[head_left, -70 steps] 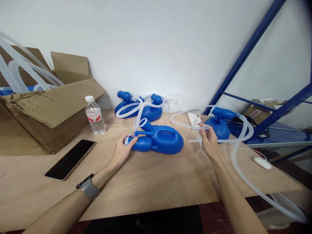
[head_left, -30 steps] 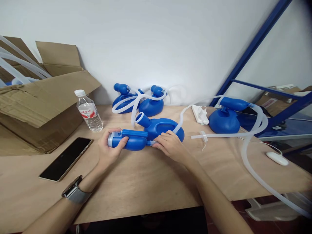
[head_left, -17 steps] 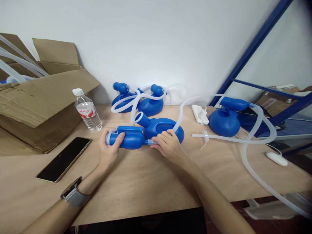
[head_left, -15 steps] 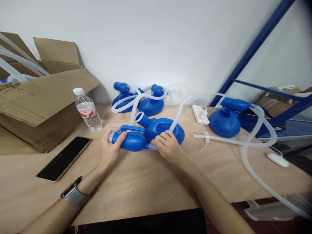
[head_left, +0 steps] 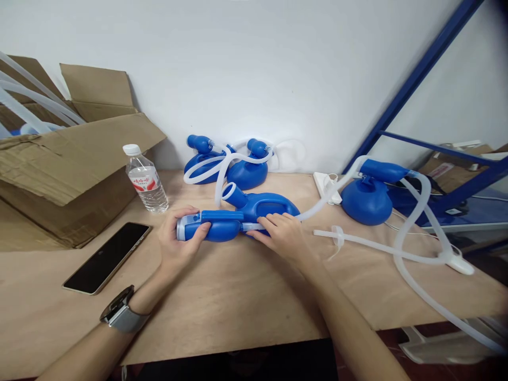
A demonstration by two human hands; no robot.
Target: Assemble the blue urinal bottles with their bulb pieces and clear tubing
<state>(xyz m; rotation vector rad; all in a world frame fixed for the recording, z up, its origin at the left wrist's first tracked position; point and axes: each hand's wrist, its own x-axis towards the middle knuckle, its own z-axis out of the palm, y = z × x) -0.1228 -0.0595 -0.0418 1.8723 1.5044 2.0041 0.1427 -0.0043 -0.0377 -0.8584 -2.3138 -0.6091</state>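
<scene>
A blue plastic vessel [head_left: 262,207] with a spout and a long side cylinder lies on the wooden table [head_left: 222,296]. My left hand [head_left: 178,246] is wrapped round the cylinder's left, capped end. My right hand [head_left: 282,235] pinches the end of a clear flexible tube [head_left: 325,198] against the cylinder's right tip. The tube runs right, past another blue vessel [head_left: 367,198], and hangs off the table edge.
Two more blue vessels [head_left: 230,166] with coiled tubes sit by the wall. A water bottle [head_left: 146,180], a phone [head_left: 108,257] and an open cardboard box [head_left: 59,164] holding tubes are on the left. A white cable tie [head_left: 337,235] and a blue metal rack [head_left: 436,159] are on the right.
My right hand left the tube end near the right vessel, came to the cylinder's right tip and now holds the tube there. My left hand gripped and turned the cylinder slightly. The tube dropped lower.
</scene>
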